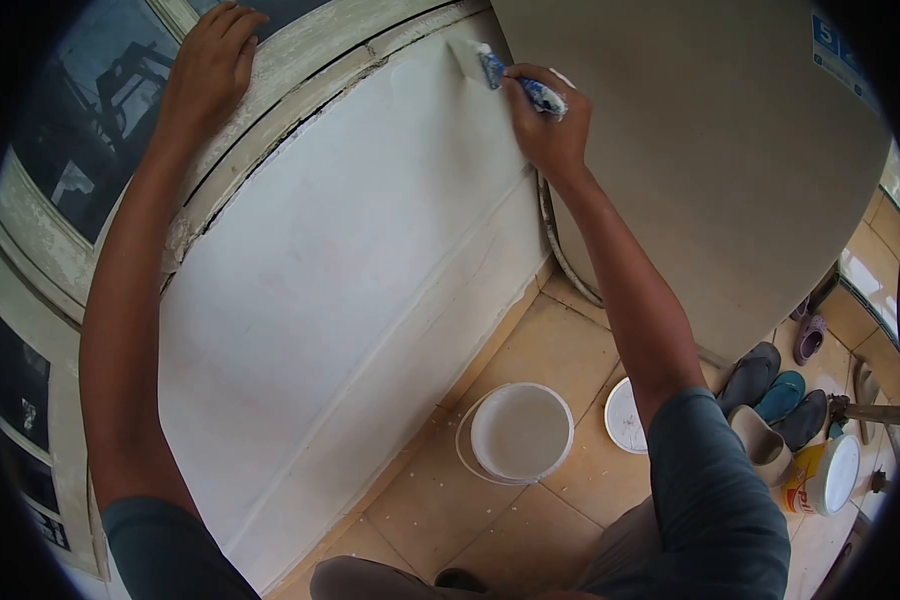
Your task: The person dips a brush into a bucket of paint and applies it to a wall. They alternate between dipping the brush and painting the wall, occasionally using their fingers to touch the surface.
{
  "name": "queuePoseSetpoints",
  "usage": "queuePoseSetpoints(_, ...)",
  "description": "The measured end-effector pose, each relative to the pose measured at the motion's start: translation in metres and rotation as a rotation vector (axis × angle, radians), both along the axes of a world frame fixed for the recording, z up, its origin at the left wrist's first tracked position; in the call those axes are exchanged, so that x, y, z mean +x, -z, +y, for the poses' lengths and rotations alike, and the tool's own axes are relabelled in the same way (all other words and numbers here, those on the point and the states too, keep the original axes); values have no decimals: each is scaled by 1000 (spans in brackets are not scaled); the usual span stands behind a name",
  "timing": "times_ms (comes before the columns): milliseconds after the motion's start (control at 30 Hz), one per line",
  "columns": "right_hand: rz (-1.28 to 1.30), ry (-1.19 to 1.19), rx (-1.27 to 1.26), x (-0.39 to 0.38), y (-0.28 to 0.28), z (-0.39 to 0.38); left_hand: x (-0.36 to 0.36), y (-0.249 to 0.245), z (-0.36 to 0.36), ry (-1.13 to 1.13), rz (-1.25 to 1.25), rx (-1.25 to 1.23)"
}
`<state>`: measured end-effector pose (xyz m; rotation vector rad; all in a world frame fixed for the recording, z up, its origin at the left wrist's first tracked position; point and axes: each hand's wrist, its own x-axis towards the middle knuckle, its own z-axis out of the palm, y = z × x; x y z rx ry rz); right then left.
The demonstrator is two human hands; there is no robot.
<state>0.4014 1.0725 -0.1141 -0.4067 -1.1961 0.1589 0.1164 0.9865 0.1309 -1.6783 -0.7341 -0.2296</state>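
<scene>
High on the wall, my right hand [552, 125] is closed around the paint-smeared handle of a paintbrush [493, 70]. Its pale bristles touch the white wall [320, 260] close to the top corner, beside a large beige panel [690, 170]. At the upper left, my left hand [210, 68] rests on the window frame [255, 105], fingers bent over its edge. The frame's paint is worn, and a dark crack runs between it and the wall. On the floor below stands a white bucket [482, 410] with whitish contents.
A round white lid [625, 415] lies right of the bucket on the tiled floor [530, 520], which has white specks. Several shoes and sandals [782, 398] sit at the right, near a yellow-and-white tub [822, 475]. A hose [560, 255] runs along the panel's edge.
</scene>
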Motion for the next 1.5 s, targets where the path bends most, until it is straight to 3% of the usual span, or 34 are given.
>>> queuePoseSetpoints(300,-155,-502,159,-81,5,-145,4,-2,-4,-24,0,-20)
queuePoseSetpoints(467,-107,-693,128,-76,7,-125,2,-3,-3,0,24,-16)
queuePoseSetpoints(600,53,-524,-189,-43,18,-54,5,0,-6,-49,-44,-28)
queuePoseSetpoints(700,129,-109,-115,-16,29,0,22,10,-19,-118,-165,-57)
queuePoseSetpoints(833,51,124,-20,-12,26,-8,21,5,-18,-110,-156,-82)
queuePoseSetpoints(1000,-185,-177,65,-81,44,-88,18,3,-15,-136,-137,-76)
queuePoseSetpoints(1100,-260,-310,244,-118,49,-144,15,6,-14,-120,-108,-37)
queuePoseSetpoints(1233,-274,-445,341,-124,39,-184,14,3,-12,-105,-110,-60)
queuePoseSetpoints(1367,-141,-834,101,-101,18,-186,13,6,-12,-116,-91,-9)
queuePoseSetpoints(1500,-99,-812,-105,-97,38,-132,19,4,-17,-89,-111,-86)
